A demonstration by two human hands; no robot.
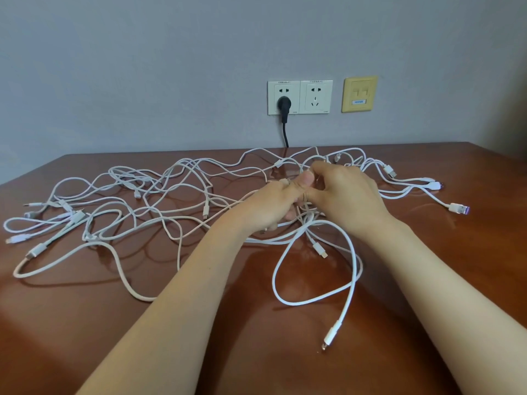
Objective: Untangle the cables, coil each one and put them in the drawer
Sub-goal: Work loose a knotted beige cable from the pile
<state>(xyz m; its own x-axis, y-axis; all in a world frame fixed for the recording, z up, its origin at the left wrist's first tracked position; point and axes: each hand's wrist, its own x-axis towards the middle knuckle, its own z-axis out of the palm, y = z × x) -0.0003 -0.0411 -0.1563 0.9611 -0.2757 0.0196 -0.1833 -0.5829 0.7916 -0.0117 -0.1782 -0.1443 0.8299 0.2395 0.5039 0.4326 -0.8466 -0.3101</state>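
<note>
Left hand (273, 203) and right hand (345, 195), two in all, on bare forearms stretched in from the near edge, knuckle to knuckle above the middle of the table (251, 352). Left: fingers curled round strands of a white cable (273, 280), thumb up, thin turns wound about the fingers. Right: palm down, fingertips pinching the same strands beside that thumb. Below the hands, one smooth round loop of it, ending nearest in a slim connector (329, 339) flat on glossy red-brown wood. Behind and to both sides, a sprawling tangle of cables (179, 238), all white, thin and rubbery, too interlaced to count, lying across the tabletop from left to right. Farthest, on the grey wall (142, 67): two white sockets (300, 96), one black plug (284, 103) in the left one, one beige plate (360, 94).
</note>
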